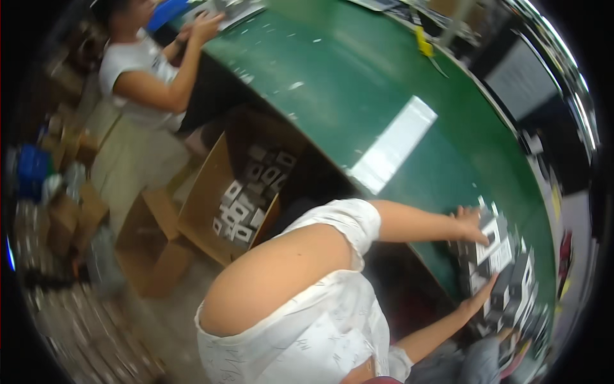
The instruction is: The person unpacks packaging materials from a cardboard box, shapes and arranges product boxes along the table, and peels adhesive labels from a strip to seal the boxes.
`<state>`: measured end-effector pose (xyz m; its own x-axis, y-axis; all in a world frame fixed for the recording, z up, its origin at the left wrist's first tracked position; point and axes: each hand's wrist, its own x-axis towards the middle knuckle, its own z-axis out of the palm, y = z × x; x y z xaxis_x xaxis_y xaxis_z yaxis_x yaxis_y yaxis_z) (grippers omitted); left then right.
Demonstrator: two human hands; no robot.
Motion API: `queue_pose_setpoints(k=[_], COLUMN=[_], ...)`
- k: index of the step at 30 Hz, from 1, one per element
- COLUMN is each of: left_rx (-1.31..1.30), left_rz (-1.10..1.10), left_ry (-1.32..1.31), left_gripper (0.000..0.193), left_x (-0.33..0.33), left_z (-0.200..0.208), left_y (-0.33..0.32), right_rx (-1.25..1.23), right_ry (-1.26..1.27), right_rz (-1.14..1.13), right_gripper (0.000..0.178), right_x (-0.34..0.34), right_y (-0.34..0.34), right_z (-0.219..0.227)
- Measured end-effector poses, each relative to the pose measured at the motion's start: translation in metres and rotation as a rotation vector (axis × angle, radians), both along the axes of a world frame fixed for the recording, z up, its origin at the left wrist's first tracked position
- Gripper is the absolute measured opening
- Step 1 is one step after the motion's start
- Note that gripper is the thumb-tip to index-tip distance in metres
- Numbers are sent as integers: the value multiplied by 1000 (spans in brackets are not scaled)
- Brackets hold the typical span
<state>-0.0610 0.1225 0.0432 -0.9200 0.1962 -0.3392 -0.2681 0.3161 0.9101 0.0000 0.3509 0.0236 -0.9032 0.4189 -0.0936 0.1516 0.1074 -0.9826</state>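
Observation:
Both my hands are at a cluster of small grey-and-white boxes (502, 253) at the right edge of the green table. My left hand (471, 227) reaches out and grips the far side of a box, its fingers curled over the top. My right hand (481, 296) holds the near side of the same group, with its fingers against the boxes. More grey-and-white boxes (521, 288) stand close to the right of that hand. The boxes partly hide the fingers of both hands.
On the green table (345, 83) lie a long white strip-shaped box (395, 146), white scraps and a yellow-handled tool (423, 41). An open carton (201, 192) with several similar boxes stands below the left edge. A co-worker (144, 77) handles something at far left; grey clothing (483, 363) shows lower right.

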Motion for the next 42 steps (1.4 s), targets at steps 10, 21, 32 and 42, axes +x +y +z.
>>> queue_pose_setpoints(k=[10,21,32,42], left_rx=[173,113,235,-377], left_rz=[109,13,234,1250], left_ry=[92,284,465,917], left_gripper=[103,101,78,34], left_x=[24,35,23,290], left_z=[9,10,-13,-85], left_y=[-32,-53,-67,-337], right_rx=[122,20,799,545], right_ry=[-32,-33,387,1098], right_rz=[101,112,-249,452], right_gripper=[81,70,50,22], right_x=[-9,10,3,119], right_y=[-7,-53,-35,-293], right_z=[3,17,-4,20])
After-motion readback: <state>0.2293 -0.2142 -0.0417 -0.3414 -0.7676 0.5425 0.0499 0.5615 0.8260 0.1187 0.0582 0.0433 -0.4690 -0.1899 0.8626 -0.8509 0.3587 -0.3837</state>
